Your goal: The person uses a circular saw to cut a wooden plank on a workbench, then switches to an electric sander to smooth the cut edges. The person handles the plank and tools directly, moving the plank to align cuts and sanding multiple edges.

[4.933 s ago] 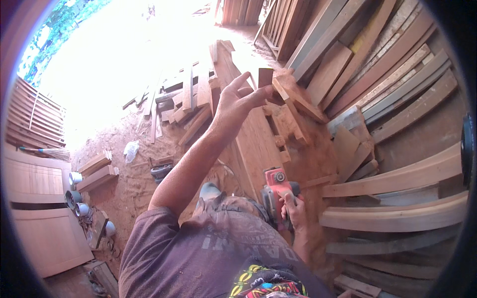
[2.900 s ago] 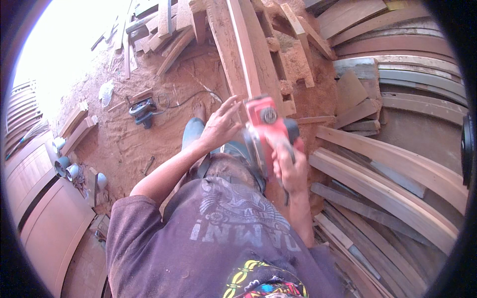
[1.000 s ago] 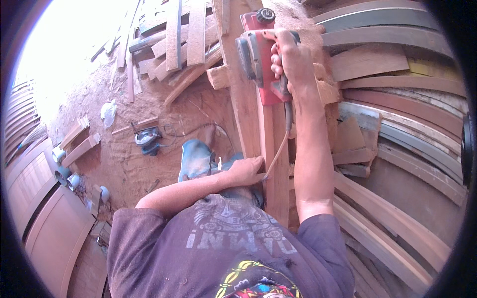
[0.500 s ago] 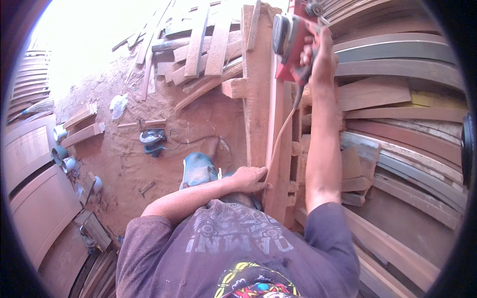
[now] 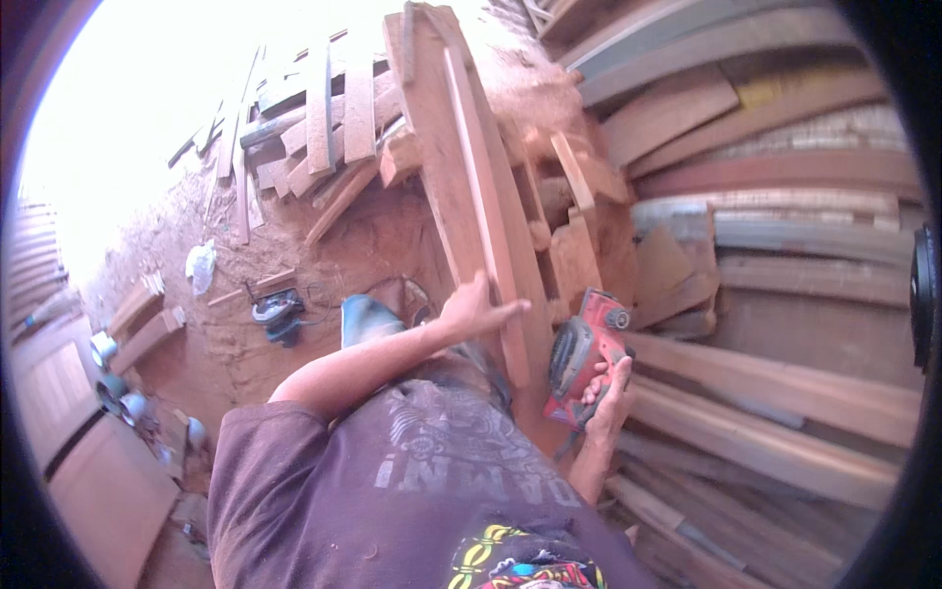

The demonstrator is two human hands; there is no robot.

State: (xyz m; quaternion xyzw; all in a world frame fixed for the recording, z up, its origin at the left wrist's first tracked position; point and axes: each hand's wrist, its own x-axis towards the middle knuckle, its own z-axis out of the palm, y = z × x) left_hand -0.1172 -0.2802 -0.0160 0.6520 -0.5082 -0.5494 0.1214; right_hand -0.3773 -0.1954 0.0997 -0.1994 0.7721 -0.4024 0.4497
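Note:
My left hand (image 5: 473, 311) rests flat on a long reddish wooden plank (image 5: 469, 167) that runs away from me, with a thinner strip on edge along its top. Fingers are spread, gripping nothing. My right hand (image 5: 608, 386) holds a red electric planer (image 5: 581, 353) by its handle, off the plank's right side and close to my body. Short wood offcuts (image 5: 572, 257) lie just beyond the planer.
Long boards (image 5: 785, 393) are stacked along the right. Loose planks and scraps (image 5: 314, 128) lie on the sawdust-covered ground at upper left. A dark power tool (image 5: 277, 312) and a white bag (image 5: 201, 265) sit on the ground left. Wooden door panels (image 5: 88, 491) lie at lower left.
My right hand has pulled the planer back from the far end of the plank to beside my body. My left hand rose from near my knee onto the plank.

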